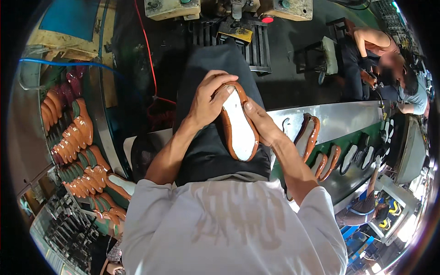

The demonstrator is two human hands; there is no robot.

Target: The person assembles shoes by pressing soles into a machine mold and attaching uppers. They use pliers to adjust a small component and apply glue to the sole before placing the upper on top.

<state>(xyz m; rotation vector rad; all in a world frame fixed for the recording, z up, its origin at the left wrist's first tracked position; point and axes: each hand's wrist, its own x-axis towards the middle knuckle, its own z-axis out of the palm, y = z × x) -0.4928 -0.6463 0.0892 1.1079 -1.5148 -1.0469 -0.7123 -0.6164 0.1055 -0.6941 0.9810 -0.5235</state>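
A brown shoe upper (241,130), stretched over a form, rests sole side up above my lap, its white insole facing me and its narrow end away from my body. My left hand (210,98) is closed round the far narrow end, its thumb on the white insole near the tip. My right hand (264,123) grips the right side, thumb lying along the brown edge at the middle. The side turned toward my dark trousers (195,156) is hidden.
At right, a conveyor (350,118) carries several shoes, including a brown one (308,139). Racked brown uppers (75,142) stand at left. A machine (236,27) is ahead, with a red cable (147,46) left of it. A seated co-worker (378,50) is at far right.
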